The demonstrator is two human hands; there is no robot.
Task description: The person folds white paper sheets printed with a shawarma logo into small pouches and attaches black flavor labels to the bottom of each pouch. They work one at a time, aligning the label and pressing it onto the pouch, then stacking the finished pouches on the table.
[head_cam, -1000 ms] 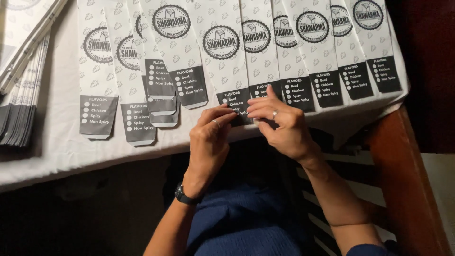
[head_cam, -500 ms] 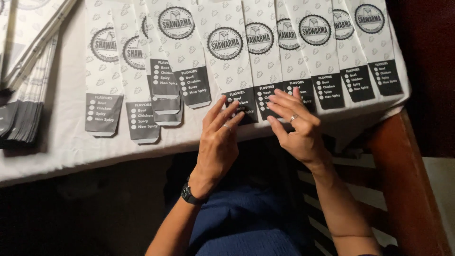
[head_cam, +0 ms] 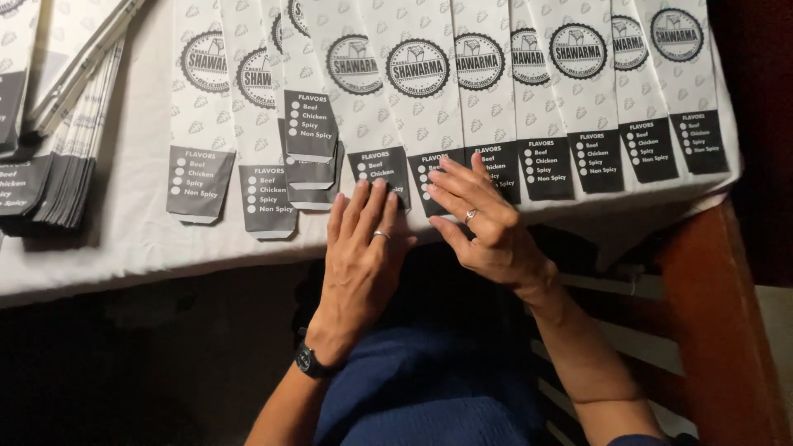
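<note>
Both hands lie flat with fingers spread, holding nothing, the left hand (head_cam: 361, 248) and right hand (head_cam: 483, 219) pressing overlapping white paper sleeves (head_cam: 417, 99) at centre frame, on the cloth-covered worktop (head_cam: 124, 239).

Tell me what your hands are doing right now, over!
Left hand flat on one paper bag. Right hand flat on the next bag. Nothing in the way.

White-covered worktop (head_cam: 124, 248), front edge running across the view. Along that edge, a row of long white paper sleeves (head_cam: 429, 91) with round dark emblems and grey end flaps, side by side and overlapping. At far left, a fanned stack of the same sleeves (head_cam: 70, 157), lying flat.
</note>
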